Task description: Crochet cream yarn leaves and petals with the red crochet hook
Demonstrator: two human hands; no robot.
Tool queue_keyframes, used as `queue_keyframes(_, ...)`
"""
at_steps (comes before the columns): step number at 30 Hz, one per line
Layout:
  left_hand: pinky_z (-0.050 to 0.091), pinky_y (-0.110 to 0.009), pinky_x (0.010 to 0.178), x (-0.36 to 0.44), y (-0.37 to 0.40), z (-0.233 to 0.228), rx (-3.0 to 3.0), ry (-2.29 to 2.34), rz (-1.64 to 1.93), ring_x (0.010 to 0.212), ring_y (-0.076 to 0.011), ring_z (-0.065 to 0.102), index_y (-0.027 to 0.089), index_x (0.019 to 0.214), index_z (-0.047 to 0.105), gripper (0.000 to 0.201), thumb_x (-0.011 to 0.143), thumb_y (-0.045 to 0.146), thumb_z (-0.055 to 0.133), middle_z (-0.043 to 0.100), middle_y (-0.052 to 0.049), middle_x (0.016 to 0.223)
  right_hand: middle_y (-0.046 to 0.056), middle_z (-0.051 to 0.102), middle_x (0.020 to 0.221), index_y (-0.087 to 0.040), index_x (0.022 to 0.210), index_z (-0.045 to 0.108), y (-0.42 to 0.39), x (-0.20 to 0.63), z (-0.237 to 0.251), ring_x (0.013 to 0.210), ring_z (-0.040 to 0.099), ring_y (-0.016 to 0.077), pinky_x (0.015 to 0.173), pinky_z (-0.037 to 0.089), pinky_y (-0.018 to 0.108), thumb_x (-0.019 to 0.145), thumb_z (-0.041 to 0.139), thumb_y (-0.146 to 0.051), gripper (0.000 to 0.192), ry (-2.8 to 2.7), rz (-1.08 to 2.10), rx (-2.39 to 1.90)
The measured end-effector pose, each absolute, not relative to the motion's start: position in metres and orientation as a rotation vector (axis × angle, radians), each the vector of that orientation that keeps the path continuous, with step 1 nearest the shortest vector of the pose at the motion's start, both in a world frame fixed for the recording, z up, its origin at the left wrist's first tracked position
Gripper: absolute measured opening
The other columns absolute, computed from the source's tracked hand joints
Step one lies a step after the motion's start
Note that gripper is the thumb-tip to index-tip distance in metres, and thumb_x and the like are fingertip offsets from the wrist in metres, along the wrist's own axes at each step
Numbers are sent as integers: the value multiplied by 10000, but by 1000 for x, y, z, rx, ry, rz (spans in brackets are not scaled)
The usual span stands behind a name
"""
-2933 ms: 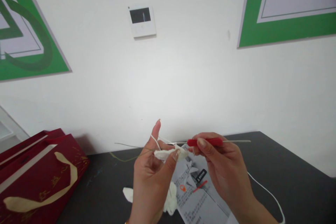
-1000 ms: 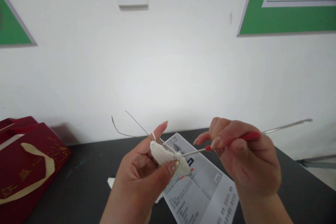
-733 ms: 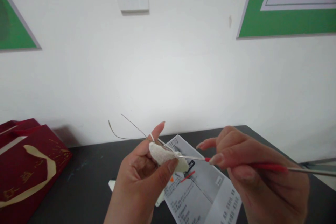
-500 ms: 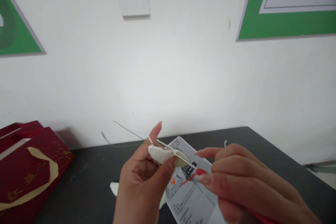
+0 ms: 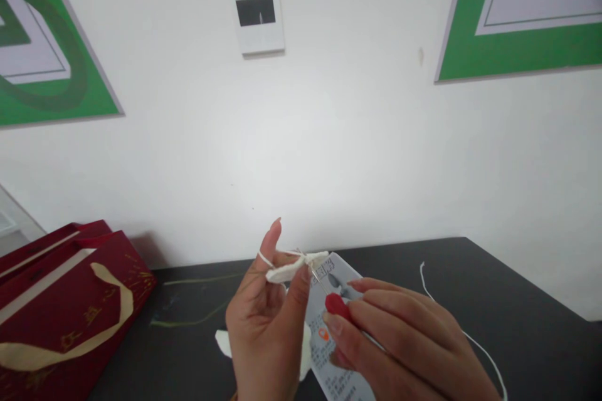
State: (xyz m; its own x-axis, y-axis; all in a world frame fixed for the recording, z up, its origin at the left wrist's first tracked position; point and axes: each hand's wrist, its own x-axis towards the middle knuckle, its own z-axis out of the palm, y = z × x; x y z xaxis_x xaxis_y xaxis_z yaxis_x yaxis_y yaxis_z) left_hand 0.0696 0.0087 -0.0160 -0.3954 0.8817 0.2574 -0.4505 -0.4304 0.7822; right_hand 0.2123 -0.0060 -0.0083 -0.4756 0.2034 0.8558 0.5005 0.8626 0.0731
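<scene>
Red gift bag (image 5: 61,307): laid flat at the far left of the dark table (image 5: 517,301), well apart from the hands, so nothing is crowded on that side.
Green wire (image 5: 197,281): stretched across the tabletop between the bag and the left hand; its inner end is lost behind the fingers.
Left hand (image 5: 266,319): raised above the table with the index finger held upright and the white yarn (image 5: 261,257) looped over it, a hold that appears meant to keep the strand taut. The thumb is pressed against the other fingers, pinching the small white crochet piece (image 5: 291,268) at its lower edge, so that its upper edge is left free.
Crochet piece: held in the air at centre frame, above the near part of the table and just in front of the leaflet.
Crochet hook (image 5: 329,294): its thin metal tip is set into the upper edge of the piece; the red grip is nipped between the thumb and fingers of the right hand (image 5: 399,351), whose fingers are curled over it.
Printed leaflet (image 5: 336,357): lying on the table beneath both hands, partly covered.
Loose yarn tail (image 5: 463,332): trailing over the table to the right, towards the lower right edge.
Open room: the right part of the table is bare up to its back edge at the wall.
</scene>
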Motion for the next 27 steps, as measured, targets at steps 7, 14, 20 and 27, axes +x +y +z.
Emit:
queue_keyframes(7,522,-183,656,73,10,-21,842,670,2142,718,-104,621,370,1026,742,485,656,62,797,686,57,667,79,748,1092,-137,1218,616,1,216,-28,1045,671,231,881,595,310,789,676,-54,441,-1937,-226,-493)
queue_keyframes(14,527,-179,698,60,17,-15,786,547,1946,744,-104,605,290,1108,724,519,652,53,797,627,41,639,104,739,994,-187,1167,670,32,208,-29,827,686,218,636,603,337,793,587,20,436,-1783,227,-210)
queue_keyframes(20,538,-174,714,49,14,-15,824,480,1788,767,-107,634,249,1172,694,559,645,111,820,639,19,692,97,760,960,-150,1093,685,21,212,-24,892,711,198,716,633,269,857,618,-87,254,-1856,-60,-256)
queue_keyframes(27,505,-185,829,49,15,-24,1110,714,2026,793,-83,639,342,1153,697,478,734,124,768,672,48,751,10,795,858,-181,898,751,14,190,-34,869,735,170,1036,510,281,862,624,-110,150,-1741,-772,-374)
